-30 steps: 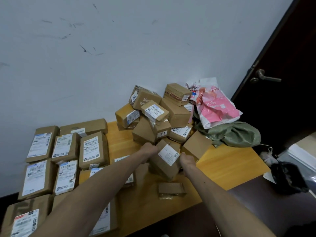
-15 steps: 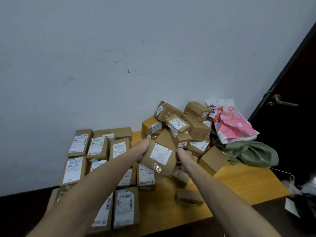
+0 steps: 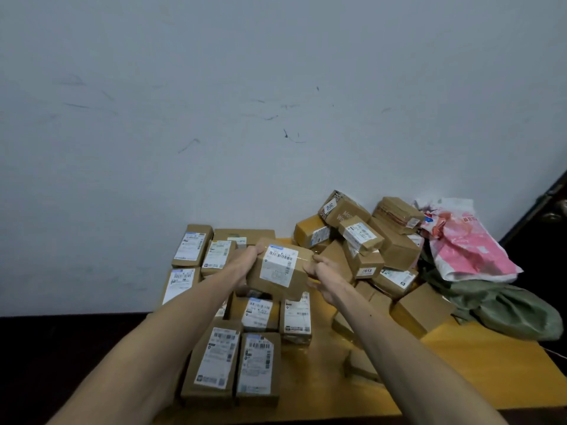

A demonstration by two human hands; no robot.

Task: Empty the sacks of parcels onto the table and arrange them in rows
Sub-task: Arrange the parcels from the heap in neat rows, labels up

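Yellow table [image 3: 478, 372] (right front bare): both hands grip one parcel [image 3: 278, 269].

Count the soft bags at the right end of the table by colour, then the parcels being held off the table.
Pink-and-white bag: 1
Green sack: 1
Held parcel, gripped between left hand and right hand: 1
Total: 3

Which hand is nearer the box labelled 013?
Right. The right hand sits just left of the 013 box; the left hand is farther left, across the held parcel.
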